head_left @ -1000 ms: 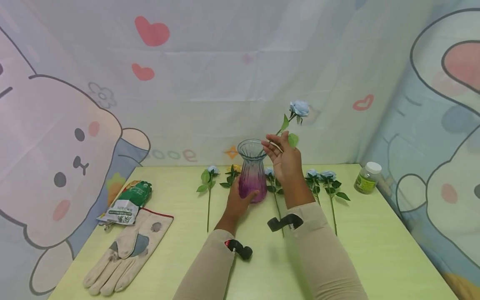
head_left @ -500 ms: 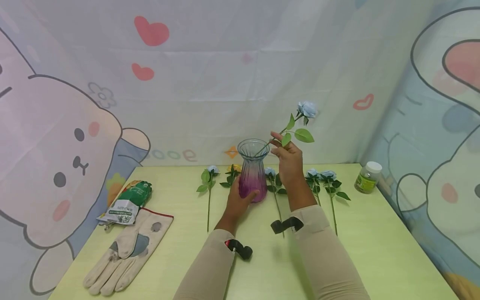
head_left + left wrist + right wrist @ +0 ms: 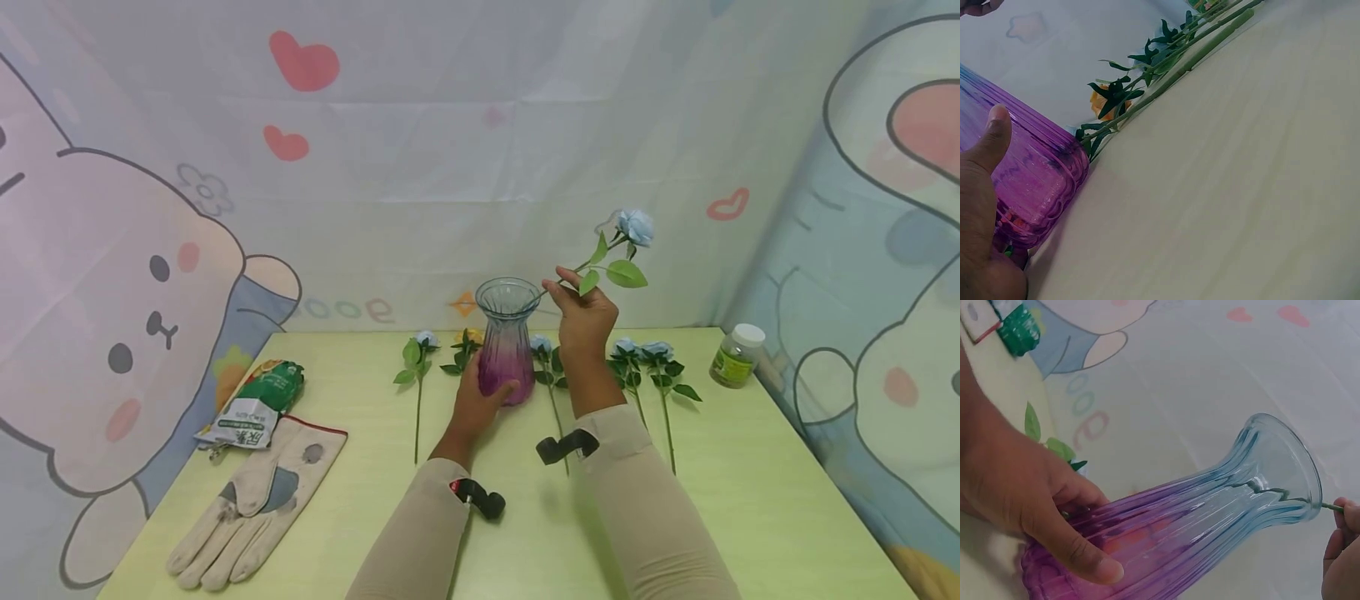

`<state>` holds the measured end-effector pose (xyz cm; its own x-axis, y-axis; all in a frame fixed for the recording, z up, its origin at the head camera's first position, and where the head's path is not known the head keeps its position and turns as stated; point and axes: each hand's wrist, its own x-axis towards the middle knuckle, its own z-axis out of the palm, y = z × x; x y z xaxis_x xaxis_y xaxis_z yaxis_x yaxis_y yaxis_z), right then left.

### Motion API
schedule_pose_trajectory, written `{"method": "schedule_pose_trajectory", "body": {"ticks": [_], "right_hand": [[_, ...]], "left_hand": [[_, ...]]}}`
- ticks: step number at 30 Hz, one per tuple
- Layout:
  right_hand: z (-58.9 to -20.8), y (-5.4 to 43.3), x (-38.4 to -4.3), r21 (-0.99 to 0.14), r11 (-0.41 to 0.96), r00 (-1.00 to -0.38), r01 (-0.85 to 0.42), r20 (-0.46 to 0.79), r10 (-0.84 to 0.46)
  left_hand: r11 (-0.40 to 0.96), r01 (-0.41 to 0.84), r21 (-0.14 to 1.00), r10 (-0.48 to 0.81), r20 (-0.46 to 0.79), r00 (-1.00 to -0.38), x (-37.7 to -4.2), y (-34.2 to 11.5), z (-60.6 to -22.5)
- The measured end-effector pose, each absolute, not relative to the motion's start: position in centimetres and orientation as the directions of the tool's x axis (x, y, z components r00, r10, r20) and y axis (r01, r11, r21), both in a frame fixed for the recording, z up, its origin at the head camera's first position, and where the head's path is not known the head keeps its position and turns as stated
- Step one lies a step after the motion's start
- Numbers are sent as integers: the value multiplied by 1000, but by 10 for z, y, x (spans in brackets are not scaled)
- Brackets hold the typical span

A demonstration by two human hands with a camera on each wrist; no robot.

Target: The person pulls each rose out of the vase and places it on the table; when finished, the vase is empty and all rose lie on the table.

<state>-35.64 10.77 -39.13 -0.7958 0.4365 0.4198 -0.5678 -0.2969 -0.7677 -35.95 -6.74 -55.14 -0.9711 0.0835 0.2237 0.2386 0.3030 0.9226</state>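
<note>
A ribbed glass vase (image 3: 507,354), clear blue at the flared mouth and purple below, stands upright on the table. My left hand (image 3: 477,398) grips its lower part, thumb (image 3: 996,134) across the purple glass. Above and right of the mouth, my right hand (image 3: 587,329) pinches the stem of a pale blue rose (image 3: 634,227) between thumb and fingers. The rose leans to the right, its bloom and green leaves above the hand. In the right wrist view the stem (image 3: 1335,507) crosses the rim, and its lower part shows through the glass inside the vase.
Several roses lie on the table behind and beside the vase: a blue one (image 3: 418,392) at left, a yellow bloom (image 3: 468,337), others at right (image 3: 663,392). A work glove (image 3: 262,500) and a green-white packet (image 3: 255,408) lie left; a white-capped jar (image 3: 735,357) stands right.
The rose's bloom has swung right and slightly down, so its stem leans more. My right hand has shifted a little right and its fingers have drawn in. Left hand and vase stay put.
</note>
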Motion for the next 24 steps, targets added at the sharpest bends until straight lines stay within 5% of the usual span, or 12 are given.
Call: {"method": "schedule_pose_trajectory", "body": {"ticks": [24], "right_hand": [[-390,158,-350,-520,-697,-840,-494,81,536]], "left_hand": [[292,232,928,85,217,-973,-362,-67,-555]]}}
